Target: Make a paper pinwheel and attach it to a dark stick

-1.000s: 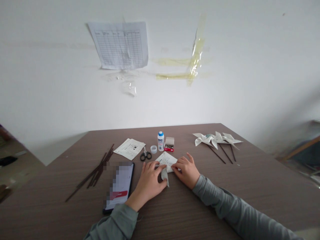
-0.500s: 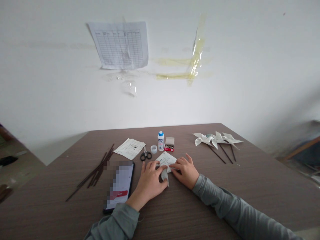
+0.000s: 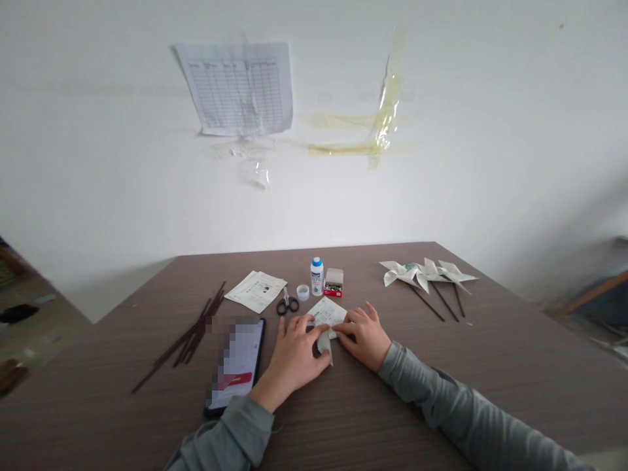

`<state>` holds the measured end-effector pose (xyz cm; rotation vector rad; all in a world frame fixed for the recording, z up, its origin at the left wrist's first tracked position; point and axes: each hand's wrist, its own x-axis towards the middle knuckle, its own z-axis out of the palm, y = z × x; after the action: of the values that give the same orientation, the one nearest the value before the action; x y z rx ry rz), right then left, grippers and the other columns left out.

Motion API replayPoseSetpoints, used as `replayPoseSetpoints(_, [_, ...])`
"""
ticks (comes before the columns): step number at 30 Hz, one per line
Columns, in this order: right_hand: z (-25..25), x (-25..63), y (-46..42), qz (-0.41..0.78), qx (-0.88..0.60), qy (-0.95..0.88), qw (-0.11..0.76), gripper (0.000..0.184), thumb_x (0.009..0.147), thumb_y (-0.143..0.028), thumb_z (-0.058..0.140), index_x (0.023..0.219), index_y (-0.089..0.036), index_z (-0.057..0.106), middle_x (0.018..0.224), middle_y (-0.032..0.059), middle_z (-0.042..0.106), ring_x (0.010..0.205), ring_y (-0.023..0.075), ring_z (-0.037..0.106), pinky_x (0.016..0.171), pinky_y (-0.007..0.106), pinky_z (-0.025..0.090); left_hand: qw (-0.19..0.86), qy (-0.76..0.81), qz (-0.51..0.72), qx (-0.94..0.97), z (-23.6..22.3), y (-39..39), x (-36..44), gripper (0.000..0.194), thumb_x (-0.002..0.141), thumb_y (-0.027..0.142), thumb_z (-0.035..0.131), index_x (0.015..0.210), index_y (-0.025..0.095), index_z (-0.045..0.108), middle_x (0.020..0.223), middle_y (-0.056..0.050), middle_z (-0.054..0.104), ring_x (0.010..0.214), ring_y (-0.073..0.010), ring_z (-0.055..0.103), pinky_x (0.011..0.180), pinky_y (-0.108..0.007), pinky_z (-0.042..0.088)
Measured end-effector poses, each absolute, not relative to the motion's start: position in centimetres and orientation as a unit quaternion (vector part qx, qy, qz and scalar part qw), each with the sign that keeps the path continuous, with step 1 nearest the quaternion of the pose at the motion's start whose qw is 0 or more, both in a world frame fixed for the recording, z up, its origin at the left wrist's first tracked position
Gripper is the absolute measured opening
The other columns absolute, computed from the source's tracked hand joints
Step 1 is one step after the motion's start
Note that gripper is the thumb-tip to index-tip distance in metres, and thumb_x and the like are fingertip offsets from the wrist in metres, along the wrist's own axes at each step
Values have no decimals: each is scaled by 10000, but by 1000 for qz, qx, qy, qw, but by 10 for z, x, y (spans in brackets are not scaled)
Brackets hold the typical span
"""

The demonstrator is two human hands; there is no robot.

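A small printed paper square [image 3: 328, 315] lies on the brown table [image 3: 490, 366], partly folded, with one flap hanging toward me. My left hand [image 3: 293, 356] rests on its left side, fingers curled and pinching a fold. My right hand [image 3: 364, 335] presses the paper's right edge with bent fingertips. Both hands meet at the paper's middle.
A phone [image 3: 235, 365] lies left of my left hand. A bundle of dark sticks [image 3: 189, 337] is further left. Behind the paper: scissors [image 3: 286, 303], a cap [image 3: 303, 292], a glue bottle [image 3: 316, 276], a pin box [image 3: 334, 282], printed sheets [image 3: 256, 290]. Finished pinwheels [image 3: 426, 273] at right.
Both hands stay on the paper with only slight finger shifts; the view has moved a little.
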<state>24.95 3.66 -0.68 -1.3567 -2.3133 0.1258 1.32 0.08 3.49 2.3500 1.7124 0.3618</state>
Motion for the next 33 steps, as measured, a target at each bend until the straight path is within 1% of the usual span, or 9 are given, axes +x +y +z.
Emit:
replayPoseSetpoints(7, [-16, 253, 39, 15, -473, -844, 251, 264, 1162, -251, 819, 1252, -374, 1034, 1134, 91, 936, 1201, 382, 885, 1431, 745, 597, 109, 587, 116, 794, 39, -2, 14, 605, 1068, 334, 868, 1671, 349, 908, 1811, -169, 796, 1790, -505, 658, 1598, -889, 314])
replayPoseSetpoints(11, [-18, 253, 39, 4, -472, -844, 255, 259, 1155, -234, 826, 1251, -371, 1024, 1179, 94, 954, 1236, 389, 892, 1429, 732, 608, 111, 586, 113, 794, 41, -3, 14, 609, 1076, 326, 873, 1684, 351, 902, 1808, -173, 804, 1793, -505, 661, 1601, -892, 306])
replayPoseSetpoints(13, [-17, 252, 38, 12, -480, -841, 247, 257, 1156, -233, 830, 1263, -367, 1022, 1207, 98, 958, 1262, 396, 892, 1445, 738, 591, 109, 586, 116, 795, 41, -3, 14, 577, 1081, 321, 875, 1655, 358, 920, 1801, -166, 810, 1790, -507, 663, 1596, -901, 312])
replayPoseSetpoints(18, [-12, 251, 36, 36, -490, -840, 230, 338, 1185, -269, 787, 1416, -369, 1013, 1259, 120, 955, 1306, 418, 879, 1466, 809, 541, 111, 593, 98, 791, 44, -4, 17, 568, 1108, 323, 869, 1674, 354, 913, 1835, -161, 788, 1823, -507, 631, 1603, -907, 285])
replayPoseSetpoints(22, [-9, 250, 37, 40, -490, -845, 211, 316, 1179, -363, 796, 1384, -404, 1032, 1208, 116, 942, 1261, 433, 871, 1440, 859, 548, 119, 596, 90, 789, 47, -4, 17, 587, 1107, 323, 886, 1693, 355, 902, 1861, -164, 773, 1840, -515, 614, 1592, -914, 306])
replayPoseSetpoints(26, [-2, 248, 36, 53, -495, -844, 197, 353, 1197, -402, 760, 1426, -425, 1027, 1242, 120, 943, 1300, 449, 863, 1472, 873, 511, 121, 598, 86, 787, 47, -2, 16, 611, 1097, 317, 895, 1708, 344, 894, 1880, -167, 760, 1851, -515, 607, 1603, -896, 302])
replayPoseSetpoints(31, [5, 245, 32, 73, -512, -838, 175, 374, 1213, -389, 745, 1468, -389, 1018, 1320, 143, 947, 1384, 465, 856, 1531, 874, 435, 117, 596, 85, 790, 43, -1, 14, 619, 1088, 317, 890, 1704, 370, 891, 1880, -150, 764, 1836, -516, 617, 1585, -923, 313])
replayPoseSetpoints(33, [5, 245, 32, 76, -513, -836, 178, 371, 1215, -383, 748, 1472, -384, 1015, 1329, 146, 947, 1394, 460, 849, 1532, 869, 429, 115, 599, 86, 788, 43, -1, 14, 615, 1088, 319, 890, 1702, 360, 892, 1879, -159, 763, 1836, -517, 617, 1582, -922, 321])
